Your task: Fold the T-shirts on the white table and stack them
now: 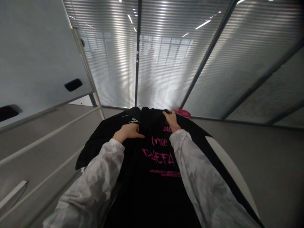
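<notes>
A black garment (133, 177) with pink lettering across its front is spread out before me; its exact kind is hard to make out in the dim light. Its dark collar part (152, 115) lies bunched at the far end. My left hand (128, 131) is closed on the cloth left of the lettering, thumb pointing right. At the right side of the collar, my right hand (171, 119) pinches the fabric, its wrist beside the top of the lettering. Just beyond that hand shows a pink oval item (184, 113), partly hidden.
Under the garment, the white curved edge of a table (231, 164) shows at right. A whiteboard (40, 53) on a pale tubular frame (49, 136) stands at left. Glass panels with blinds (163, 60) rise behind. A white bar (13, 193) is low at left.
</notes>
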Demonstrator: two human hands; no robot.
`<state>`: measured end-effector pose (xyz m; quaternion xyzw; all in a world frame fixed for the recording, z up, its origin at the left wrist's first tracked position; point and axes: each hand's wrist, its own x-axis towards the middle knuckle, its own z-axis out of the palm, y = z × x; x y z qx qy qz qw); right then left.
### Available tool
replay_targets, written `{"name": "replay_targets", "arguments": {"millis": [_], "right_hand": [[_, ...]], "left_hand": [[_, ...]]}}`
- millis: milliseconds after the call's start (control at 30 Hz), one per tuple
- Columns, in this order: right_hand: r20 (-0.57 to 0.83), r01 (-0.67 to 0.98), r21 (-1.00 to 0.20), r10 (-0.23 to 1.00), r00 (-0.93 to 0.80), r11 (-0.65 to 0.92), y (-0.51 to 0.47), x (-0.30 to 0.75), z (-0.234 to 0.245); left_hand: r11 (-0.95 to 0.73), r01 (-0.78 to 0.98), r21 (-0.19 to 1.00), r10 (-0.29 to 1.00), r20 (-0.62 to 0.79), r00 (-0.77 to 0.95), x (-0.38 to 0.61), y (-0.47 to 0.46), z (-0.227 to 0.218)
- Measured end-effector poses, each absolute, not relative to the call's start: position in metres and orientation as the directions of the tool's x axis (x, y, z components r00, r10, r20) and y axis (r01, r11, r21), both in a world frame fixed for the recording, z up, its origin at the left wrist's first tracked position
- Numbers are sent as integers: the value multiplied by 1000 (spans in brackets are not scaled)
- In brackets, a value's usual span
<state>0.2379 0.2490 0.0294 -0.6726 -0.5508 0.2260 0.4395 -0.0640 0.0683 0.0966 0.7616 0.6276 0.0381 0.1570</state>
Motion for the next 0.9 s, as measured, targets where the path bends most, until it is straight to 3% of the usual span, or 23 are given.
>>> {"name": "replay_targets", "arguments": {"millis": [167,467,700,900], "right_hand": [[101,549,-835,971,215,-35,241,244,12],[270,563,-823,924,272,76,244,242,30],[181,627,-779,961,210,10,231,249,19],[350,672,-730,912,213,123,204,245,17]], "left_hand": [[-232,955,184,932,-239,272,-47,51,117],[-309,946,96,921,-219,323,-29,33,127],[-374,925,75,887,-264,380,-16,27,130],[-391,920,14,881,-282,379,-2,20,119]]}}
